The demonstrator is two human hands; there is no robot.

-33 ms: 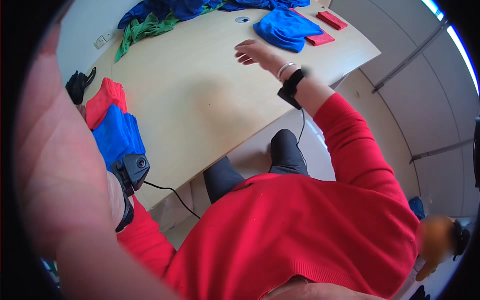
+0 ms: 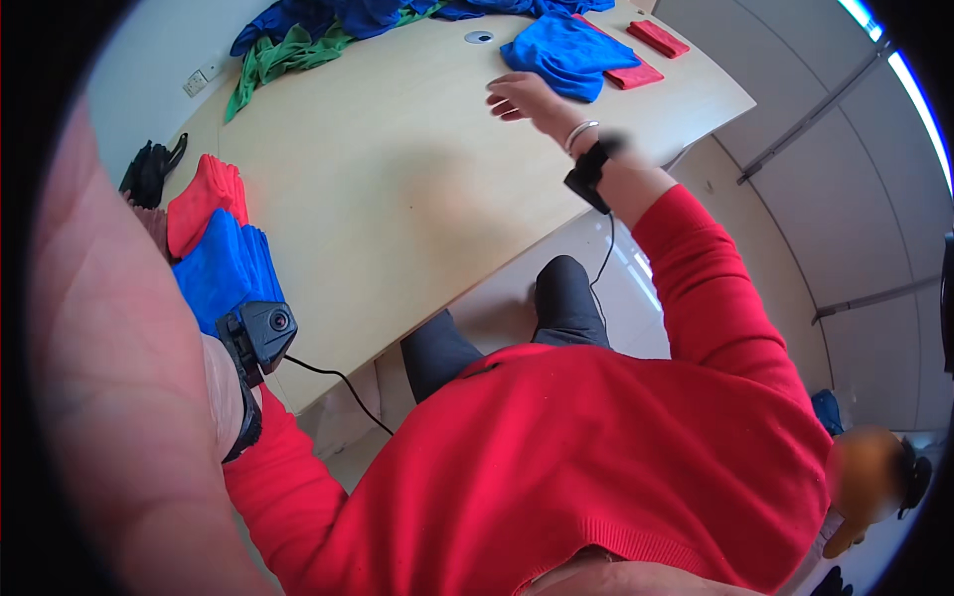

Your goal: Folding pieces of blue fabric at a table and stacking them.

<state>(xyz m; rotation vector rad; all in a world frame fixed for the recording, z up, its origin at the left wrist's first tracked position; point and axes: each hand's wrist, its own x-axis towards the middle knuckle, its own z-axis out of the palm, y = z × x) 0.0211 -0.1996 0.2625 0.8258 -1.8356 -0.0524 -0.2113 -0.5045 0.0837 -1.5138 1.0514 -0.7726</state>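
Very close to the camera, the bare palm of my left hand [image 2: 119,328] fills the left side of the view. Its fingers run out of the picture, so I cannot tell what they do. My right hand [image 2: 525,97] hovers over the far part of the table with fingers apart and nothing in it. Nearest to it lies a crumpled blue cloth [image 2: 561,60], partly covering a red cloth [image 2: 636,75]. A small folded red cloth [image 2: 658,39] is just beyond. Each wrist carries a small black strapped device, the left one a camera [image 2: 266,330] on a cable.
The pale wooden table [image 2: 348,199] has a round cable hole [image 2: 479,38]. Folded blue cloths [image 2: 229,263] and red cloths [image 2: 207,204] stand at its left, beside a black item [image 2: 151,174]. Green cloth [image 2: 288,65] and dark blue cloth [image 2: 383,15] are heaped at the back.
My right hand has shifted slightly to the right, closer to the blue cloth. The left palm has moved a little to the left.
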